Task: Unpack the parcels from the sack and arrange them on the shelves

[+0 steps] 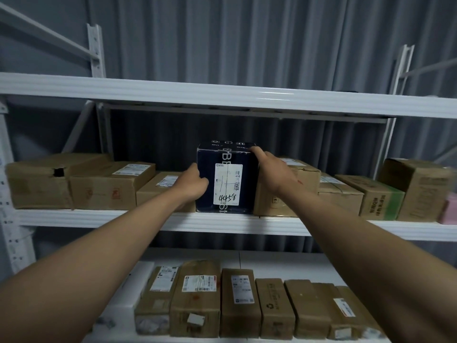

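Observation:
A dark blue parcel box (226,154) with a white shipping label marked "4458" stands upright on the middle shelf (222,222), between brown cartons. My left hand (194,181) grips its lower left front edge, fingers curled onto the front face. My right hand (268,169) holds its upper right corner, fingers wrapped over the top edge. The sack is out of view.
Brown cartons (108,184) line the middle shelf on both sides of the blue box. Several labelled cartons (237,300) stand in a row on the lower shelf. The top shelf beam (222,95) runs overhead. White uprights stand at left and right.

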